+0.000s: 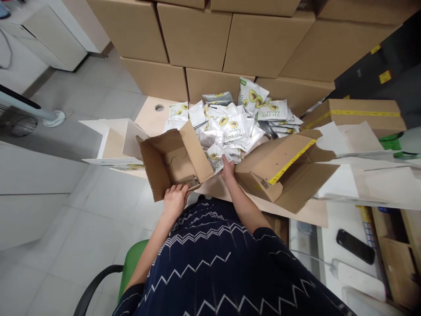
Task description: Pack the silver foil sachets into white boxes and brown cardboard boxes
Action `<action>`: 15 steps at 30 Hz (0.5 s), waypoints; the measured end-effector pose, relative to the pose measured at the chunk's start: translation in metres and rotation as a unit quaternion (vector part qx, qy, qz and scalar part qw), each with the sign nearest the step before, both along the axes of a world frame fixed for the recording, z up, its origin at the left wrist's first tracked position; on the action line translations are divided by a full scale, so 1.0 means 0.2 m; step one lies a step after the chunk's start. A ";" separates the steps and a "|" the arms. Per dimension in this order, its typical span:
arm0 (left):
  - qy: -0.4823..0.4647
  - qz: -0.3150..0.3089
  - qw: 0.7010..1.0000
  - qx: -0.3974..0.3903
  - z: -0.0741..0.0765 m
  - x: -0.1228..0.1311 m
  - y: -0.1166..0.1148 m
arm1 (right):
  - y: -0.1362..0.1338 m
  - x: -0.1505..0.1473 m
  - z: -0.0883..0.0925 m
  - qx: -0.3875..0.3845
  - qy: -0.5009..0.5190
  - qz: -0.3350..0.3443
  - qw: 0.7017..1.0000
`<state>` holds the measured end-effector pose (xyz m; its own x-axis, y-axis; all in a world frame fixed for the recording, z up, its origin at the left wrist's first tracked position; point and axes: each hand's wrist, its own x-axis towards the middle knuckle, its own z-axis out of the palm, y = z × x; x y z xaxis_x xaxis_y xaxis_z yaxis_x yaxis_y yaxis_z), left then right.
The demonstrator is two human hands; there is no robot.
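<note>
My left hand point(176, 199) grips the near wall of an open cardboard box point(154, 169), its fingers curled over the edge. The box is tilted toward me; its inside shows brown walls and a small shiny thing, too unclear to name, in the near corner. My right hand point(227, 169) is closed on the edge of a white pouch point(215, 157) printed with an avocado, just right of the box. Behind it lies a heap of similar pouches point(226, 125), marked "Su-per Meal". Part of the held pouch is hidden by my thumb.
A second open cardboard box point(263, 169) with yellow tape lies tilted at right. Stacked closed cartons point(194, 37) form a wall behind the table point(149, 112). White open cartons point(115, 140) stand at left and right. A phone point(355, 246) lies lower right; a green chair point(134, 259) is behind me.
</note>
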<state>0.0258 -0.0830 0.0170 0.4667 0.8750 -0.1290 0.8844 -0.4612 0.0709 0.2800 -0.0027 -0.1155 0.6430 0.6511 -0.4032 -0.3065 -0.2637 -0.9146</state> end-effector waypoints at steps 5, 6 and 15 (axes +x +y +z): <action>0.003 -0.001 1.000 0.002 0.00 0.00 0.00 | 0.03 0.00 0.05 -0.047 0.024 0.048 0.997; 0.002 0.000 1.000 0.000 0.00 0.00 0.00 | 0.03 0.00 0.07 -0.057 0.036 0.082 0.994; -0.044 0.032 0.998 -0.042 0.00 0.01 0.00 | 0.01 0.08 0.56 0.051 -0.252 0.105 0.961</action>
<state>0.0279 -0.0835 0.0176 0.4224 0.8912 -0.1652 0.9009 -0.3927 0.1850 0.2958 -0.0002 -0.0031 0.5905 0.8071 -0.0025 0.2328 -0.1733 -0.9570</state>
